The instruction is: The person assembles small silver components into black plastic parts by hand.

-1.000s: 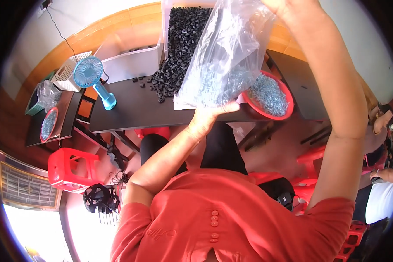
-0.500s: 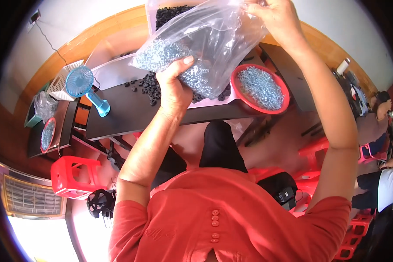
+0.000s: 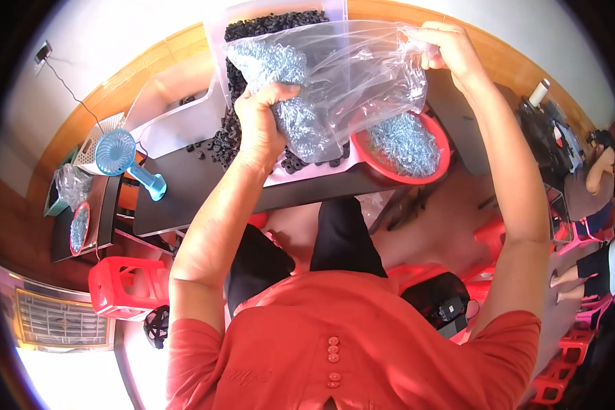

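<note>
A clear plastic bag [image 3: 362, 61], partly filled with small silvery-blue metal pieces that look like screws, hangs over the table. My left hand [image 3: 260, 126] is closed around its filled end, thumb on top. At the other end, my right hand [image 3: 451, 51] pinches the loose, empty plastic, which stretches nearly level between both hands. Below the right side of the bag, a red basin [image 3: 417, 180] holds a heap of similar metal pieces. Small black parts [image 3: 273, 29] lie in a pile under and behind the bag, partly hidden by it.
On the dark table [image 3: 184, 198] stand a translucent bin [image 3: 174, 126] and a blue fan [image 3: 115, 152]. A side table at left carries a smaller red basin [image 3: 79, 227]. A red stool [image 3: 126, 287] is on the floor at left. Other people sit far right.
My right hand has moved lower and to the right, drawing the bag's loose end out flatter. My left hand has shifted slightly left with the filled end.
</note>
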Demonstrator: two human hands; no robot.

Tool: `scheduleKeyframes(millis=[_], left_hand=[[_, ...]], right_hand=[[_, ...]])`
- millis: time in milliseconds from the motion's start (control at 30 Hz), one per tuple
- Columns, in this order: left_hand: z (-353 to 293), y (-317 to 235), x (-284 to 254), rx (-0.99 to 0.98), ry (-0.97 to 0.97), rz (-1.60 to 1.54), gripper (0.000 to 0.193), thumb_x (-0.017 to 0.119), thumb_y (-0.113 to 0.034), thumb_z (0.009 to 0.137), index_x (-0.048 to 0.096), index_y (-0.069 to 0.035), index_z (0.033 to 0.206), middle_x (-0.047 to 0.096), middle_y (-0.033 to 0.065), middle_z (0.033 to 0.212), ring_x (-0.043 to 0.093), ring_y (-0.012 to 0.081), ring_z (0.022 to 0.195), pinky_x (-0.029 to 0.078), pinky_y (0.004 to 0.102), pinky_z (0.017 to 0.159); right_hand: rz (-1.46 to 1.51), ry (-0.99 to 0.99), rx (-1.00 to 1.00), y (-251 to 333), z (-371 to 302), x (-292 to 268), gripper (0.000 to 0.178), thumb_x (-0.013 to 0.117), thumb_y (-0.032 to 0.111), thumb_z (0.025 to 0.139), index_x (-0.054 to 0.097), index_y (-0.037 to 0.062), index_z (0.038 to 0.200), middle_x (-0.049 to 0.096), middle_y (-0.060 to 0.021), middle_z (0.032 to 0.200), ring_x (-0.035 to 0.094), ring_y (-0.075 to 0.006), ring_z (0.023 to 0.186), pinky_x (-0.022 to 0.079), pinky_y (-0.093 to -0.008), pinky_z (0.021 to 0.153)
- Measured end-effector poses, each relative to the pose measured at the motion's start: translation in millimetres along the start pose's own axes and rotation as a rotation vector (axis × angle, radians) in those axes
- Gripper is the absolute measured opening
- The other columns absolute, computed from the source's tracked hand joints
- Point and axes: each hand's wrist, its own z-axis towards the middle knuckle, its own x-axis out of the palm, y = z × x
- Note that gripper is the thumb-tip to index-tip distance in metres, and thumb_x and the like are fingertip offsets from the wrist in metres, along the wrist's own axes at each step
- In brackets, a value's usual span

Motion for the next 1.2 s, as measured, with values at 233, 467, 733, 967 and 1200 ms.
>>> scheduleKeyframes(millis=[233,467,733,967,1200], left_hand=[[5,10,-1,-0.273,0.015,-0.116,0.032,0.066,-0.01,0.068,0.064,0.002,0.098,0.067,0.0126,0.09,0.064,0.0265,0.08,0.053,0.0399,0.077],[1,30,-16,-0.284,0.102,-0.393,0.043,0.068,-0.014,0.073,0.059,-0.004,0.114,0.066,0.0149,0.104,0.064,0.0344,0.092,0.052,0.0539,0.079],[-34,24,-5,-0.147,0.22,-0.288,0.047,0.069,-0.015,0.081,0.055,-0.002,0.124,0.062,0.0091,0.117,0.058,0.0258,0.111,0.039,0.0433,0.102],[-49,34,-42,-0.154,0.436,-0.203,0.064,0.065,-0.02,0.084,0.041,0.001,0.139,0.058,0.0241,0.124,0.064,0.0381,0.102,0.055,0.0489,0.085],[-46,44,-25,-0.628,0.54,-0.94,0.109,0.052,-0.081,0.075,0.028,-0.004,0.149,0.036,0.0275,0.147,0.042,0.0493,0.128,0.037,0.0655,0.1]], right_hand=[[0.09,0.141,0.217,-14,-2,-16,0.014,0.065,0.016,0.086,0.065,0.0021,0.086,0.063,-0.005,0.071,0.058,-0.0078,0.06,0.04,-0.0192,0.052],[0.257,0.097,-0.154,49,16,9,0.028,0.065,-0.005,0.074,0.067,-0.0072,0.102,0.068,-0.0136,0.085,0.063,-0.0182,0.069,0.05,-0.0256,0.06],[0.301,-0.114,-0.113,121,47,46,0.008,0.063,0.002,0.08,0.062,-0.0056,0.077,0.059,-0.0137,0.067,0.058,-0.022,0.053,0.046,-0.0324,0.049],[0.443,0.069,-0.473,177,54,84,0.012,0.062,0.009,0.083,0.062,-0.0008,0.076,0.06,-0.012,0.068,0.058,-0.0232,0.053,0.049,-0.0352,0.05],[0.499,0.218,-0.476,175,38,82,0.013,0.057,0.008,0.084,0.063,-0.0032,0.081,0.063,-0.0129,0.072,0.062,-0.0243,0.056,0.051,-0.0358,0.052]])
